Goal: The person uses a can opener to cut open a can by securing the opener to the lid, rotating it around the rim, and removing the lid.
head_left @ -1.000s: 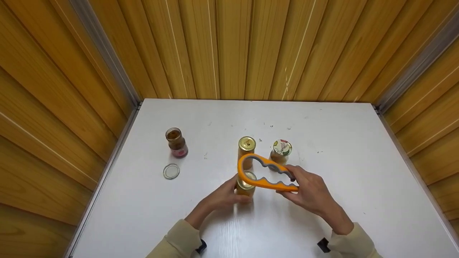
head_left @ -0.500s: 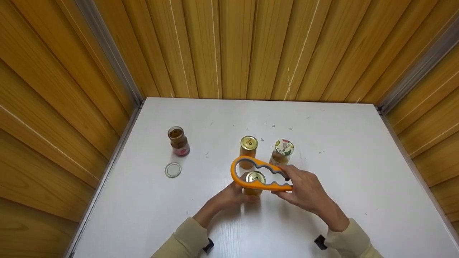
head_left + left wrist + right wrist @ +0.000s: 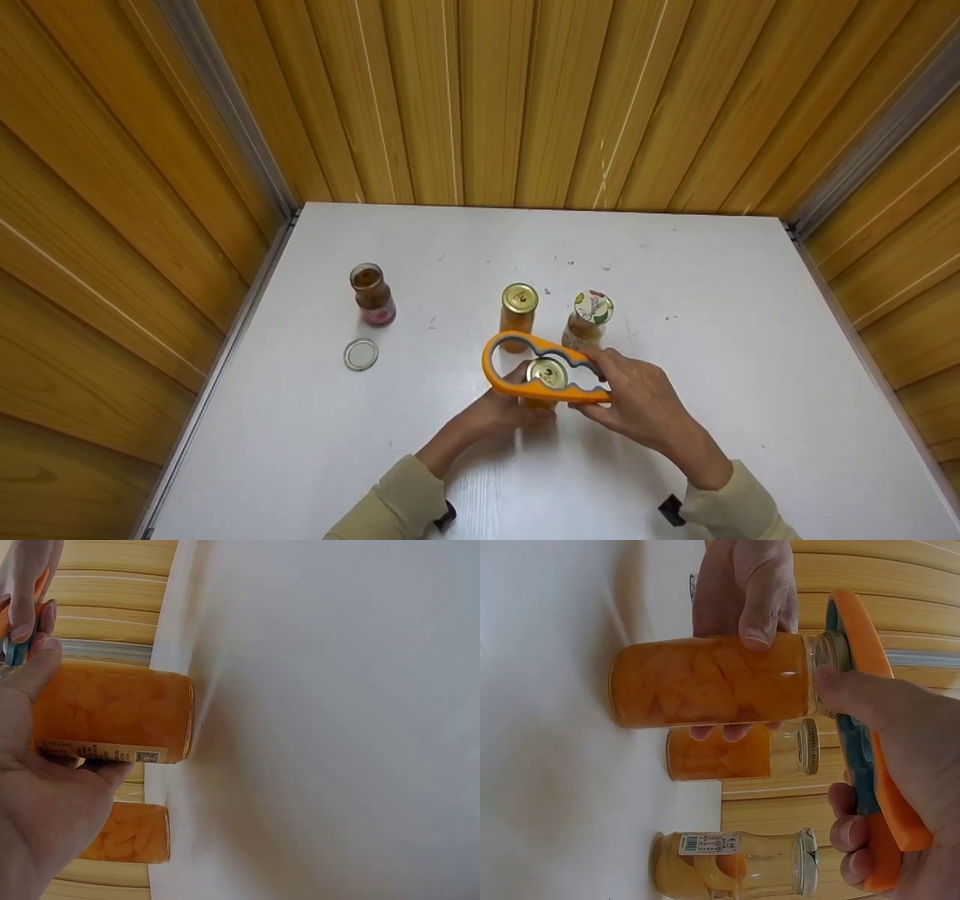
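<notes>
Probably heavy and slippery, the jar (image 3: 675,686) suited left hand (image 3: 495,412) curling fingers mid-body, right hand (image 3: 645,394), at three o'clock, gripping the opener (image 3: 555,393).

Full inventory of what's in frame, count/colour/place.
held jar: 1, orange contents, gold-lidded, in left hand
jar opener: 1, orange, grey-blue lining, in right hand, at top of held jar
standing jar: 1, orange contents, gold-lidded, behind held jar
patterned-lid jar: 1, pale orange contents, right of standing jar
open jar: 1, brown contents, far left
loose lid: 1, silvery, nearer than open jar
table: 1, white, under everything
wall panels: many, yellow-brown, three sides
left hand: 1, bare, gripping held jar
right hand: 1, bare, gripping jar opener
sleeves: 2, beige, bottom edge
</notes>
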Demonstrator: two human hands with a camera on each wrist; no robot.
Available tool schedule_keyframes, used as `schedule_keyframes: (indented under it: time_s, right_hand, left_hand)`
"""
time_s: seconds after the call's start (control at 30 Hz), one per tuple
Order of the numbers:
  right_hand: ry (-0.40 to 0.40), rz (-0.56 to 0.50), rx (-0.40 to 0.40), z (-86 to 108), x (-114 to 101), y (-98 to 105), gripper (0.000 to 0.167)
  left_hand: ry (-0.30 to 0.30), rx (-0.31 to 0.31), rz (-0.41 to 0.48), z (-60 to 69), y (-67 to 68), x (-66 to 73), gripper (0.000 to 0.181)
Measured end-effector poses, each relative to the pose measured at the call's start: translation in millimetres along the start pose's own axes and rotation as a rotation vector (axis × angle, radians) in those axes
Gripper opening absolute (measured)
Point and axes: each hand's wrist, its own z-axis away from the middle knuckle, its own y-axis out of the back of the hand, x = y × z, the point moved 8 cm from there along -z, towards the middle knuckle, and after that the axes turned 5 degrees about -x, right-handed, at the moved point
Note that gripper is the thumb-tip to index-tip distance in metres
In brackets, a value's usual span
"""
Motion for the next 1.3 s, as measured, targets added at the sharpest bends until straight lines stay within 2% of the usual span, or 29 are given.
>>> schedule_keyframes:
  time_s: [0.23,0.43,0.53,0.77,0.97,1.17,1.3]
  right_hand:
    - [-0.040,0.023,0.014,2.2,-6.9,1.6,0.070]
    - [-0.089,0.061,-0.006,4.0,-16.9,0.0,0.072]
    - [-0.139,0.073,-0.022,5.5,-21.8,-0.4,0.074]
    - [-0.289,0.077,-0.086,7.9,-35.1,-3.0,0.079]
    - [-0.383,0.089,-0.127,8.4,-43.3,-5.4,0.075]
    - [-0.378,0.165,-0.133,7.5,-51.7,-6.8,0.067]
    - [-0.399,0.203,-0.136,9.0,-54.4,-7.4,0.069]
  left_hand:
    - [-0.034,0.056,0.061,-0.9,-3.8,0.7,0.064]
    - [-0.016,0.084,0.026,-0.1,-6.7,2.9,0.069]
    - [-0.014,0.104,-0.005,-0.1,-7.0,4.5,0.070]
    - [-0.119,0.193,-0.050,-0.7,-9.8,12.2,0.066]
    - [-0.090,0.303,-0.168,2.4,-14.1,14.9,0.064]
    - [-0.062,0.468,-0.327,11.1,-19.3,17.6,0.063]
    - [-0.034,0.536,-0.432,13.4,-26.1,20.2,0.061]
